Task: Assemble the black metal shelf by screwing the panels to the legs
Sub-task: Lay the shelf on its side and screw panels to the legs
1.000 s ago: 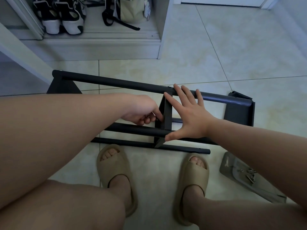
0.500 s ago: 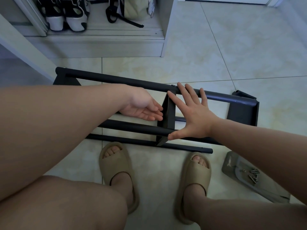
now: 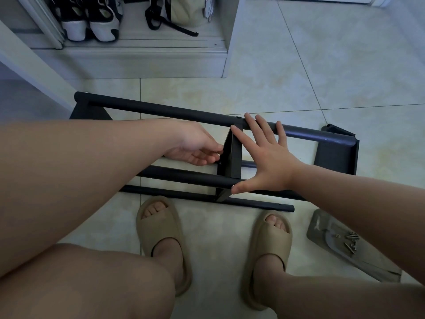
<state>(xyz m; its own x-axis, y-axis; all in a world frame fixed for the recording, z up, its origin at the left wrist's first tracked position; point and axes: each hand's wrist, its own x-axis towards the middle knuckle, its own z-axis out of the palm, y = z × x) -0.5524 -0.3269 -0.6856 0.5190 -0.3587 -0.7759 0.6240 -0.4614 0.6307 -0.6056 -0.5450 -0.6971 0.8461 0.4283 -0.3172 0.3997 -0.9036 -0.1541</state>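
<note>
Black metal shelf frame of round tubes [image 3: 161, 111]: lying on its side on pale tiled floor [image 3: 299, 65].
Upright black middle panel [image 3: 232, 157]: between both hands.
Right hand [image 3: 269, 162]: spread flat, grasping nothing; fingers on far tube, thumb on near tube, beside the panel's right face.
Left hand [image 3: 195, 148]: fingers curled, tips at the panel's left edge; cannot tell if pinching anything.
Grey plastic tray of loose silver screws [image 3: 322, 231]: on the floor, near side of the right forearm.

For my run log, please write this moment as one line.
step: middle panel onto legs | left hand: fingertips at panel's left face | right hand: flat, spread across both legs | screws: in tray
</note>
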